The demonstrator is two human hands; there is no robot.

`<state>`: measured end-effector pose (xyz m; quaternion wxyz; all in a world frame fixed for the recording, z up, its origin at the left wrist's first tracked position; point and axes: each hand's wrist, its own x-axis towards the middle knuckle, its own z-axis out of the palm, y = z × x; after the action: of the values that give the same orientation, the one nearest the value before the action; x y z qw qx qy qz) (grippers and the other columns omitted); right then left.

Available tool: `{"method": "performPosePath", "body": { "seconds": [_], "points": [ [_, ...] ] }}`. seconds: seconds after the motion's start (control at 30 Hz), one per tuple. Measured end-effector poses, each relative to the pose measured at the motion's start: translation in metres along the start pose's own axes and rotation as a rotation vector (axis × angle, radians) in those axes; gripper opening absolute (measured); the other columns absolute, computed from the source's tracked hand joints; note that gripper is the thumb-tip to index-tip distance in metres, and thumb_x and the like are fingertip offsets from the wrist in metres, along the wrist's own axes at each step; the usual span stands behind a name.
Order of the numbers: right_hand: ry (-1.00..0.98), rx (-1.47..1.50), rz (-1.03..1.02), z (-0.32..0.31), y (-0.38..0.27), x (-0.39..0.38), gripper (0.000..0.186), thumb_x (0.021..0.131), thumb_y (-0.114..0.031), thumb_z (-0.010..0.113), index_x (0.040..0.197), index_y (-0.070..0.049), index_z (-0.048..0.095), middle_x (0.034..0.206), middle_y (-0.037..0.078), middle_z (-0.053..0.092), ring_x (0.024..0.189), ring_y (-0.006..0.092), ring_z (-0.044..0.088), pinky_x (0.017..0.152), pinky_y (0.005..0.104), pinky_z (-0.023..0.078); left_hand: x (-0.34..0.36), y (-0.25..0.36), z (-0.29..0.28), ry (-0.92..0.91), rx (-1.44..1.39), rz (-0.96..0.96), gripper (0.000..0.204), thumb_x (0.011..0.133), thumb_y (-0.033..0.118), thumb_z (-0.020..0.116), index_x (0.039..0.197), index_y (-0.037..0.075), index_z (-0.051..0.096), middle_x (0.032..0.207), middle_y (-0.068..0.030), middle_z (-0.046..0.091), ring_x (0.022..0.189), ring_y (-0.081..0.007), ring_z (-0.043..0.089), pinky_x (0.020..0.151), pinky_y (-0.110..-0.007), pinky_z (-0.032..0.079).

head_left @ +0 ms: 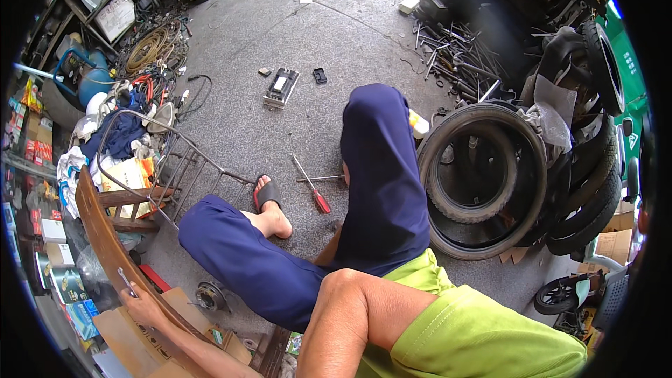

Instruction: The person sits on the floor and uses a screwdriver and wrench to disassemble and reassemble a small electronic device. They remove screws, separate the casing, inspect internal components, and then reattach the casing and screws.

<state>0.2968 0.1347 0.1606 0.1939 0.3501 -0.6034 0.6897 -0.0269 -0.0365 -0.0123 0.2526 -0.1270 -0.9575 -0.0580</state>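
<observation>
Step in hand: tool handling, we'd say. L hand (145, 306) has a wrench (127, 282) at the bench (94, 213), near L. Can't tell from this if wrench is being picked up or put down. Next move prob. calls for a firm hold and a bit of clearance past bench edge, w/ boxes (122, 339) crowding the near side.

Fingers: L ones look curled, clamped on one end of wrench; other end sticks out past them, pointing far & slightly L. Gap btwn fingers = nil as far as we can see, but hand is small here, so exact finger placement unclear. Can't tell if wrench touches bench or is just above it.

R hand: out of view. R arm (353, 308) is bent, elbow over the lap, forearm running out at near edge, so we can't tell if its fingers are apart or together, or on what.

Other stuff: screwdriver (320, 200), red handle, on floor betw. the legs, well apart from L hand. Metal case (281, 88) on floor, far side; small black tray (320, 75) just R of it. Tyres (470, 215) stacked R of R knee. Round metal part (210, 297) on floor R of bench.
</observation>
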Motion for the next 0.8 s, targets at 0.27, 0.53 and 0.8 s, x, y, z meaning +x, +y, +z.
{"method": "performPosePath", "body": {
  "seconds": [0.27,0.53,0.8],
  "points": [
    [-0.045,-0.148,-0.043,0.006,-0.011,0.004,0.042,0.092,-0.039,0.067,0.099,0.002,0.074,0.089,0.015,0.075,0.076,0.0312,0.07,0.066,0.0451,0.054,-0.001,0.002,0.006,0.042,0.015,0.034,0.036,0.098,0.043,0.056,0.097,0.008,0.063,0.084,-0.0205,0.071,0.076,-0.0443,0.067,0.064,-0.056,0.047],
    [-0.177,-0.435,-0.122,0.006,-0.036,0.017,0.041,0.091,-0.039,0.068,0.094,0.001,0.077,0.087,0.015,0.076,0.074,0.0322,0.07,0.066,0.0461,0.053,-0.006,0.003,0.001,0.057,0.056,0.046,0.034,0.095,0.044,0.061,0.09,0.01,0.062,0.076,-0.0156,0.065,0.068,-0.0388,0.062,0.058,-0.051,0.046],
    [-0.187,-0.627,0.179,-0.149,-0.073,-0.019,0.035,0.084,-0.031,0.066,0.085,0.003,0.073,0.08,0.019,0.073,0.067,0.0348,0.068,0.061,0.0457,0.053,-0.014,0.009,-0.008,0.06,0.211,0.105,0.034,0.091,0.044,0.066,0.083,0.011,0.061,0.069,-0.0107,0.059,0.06,-0.0332,0.058,0.052,-0.046,0.044]
  ]
}}
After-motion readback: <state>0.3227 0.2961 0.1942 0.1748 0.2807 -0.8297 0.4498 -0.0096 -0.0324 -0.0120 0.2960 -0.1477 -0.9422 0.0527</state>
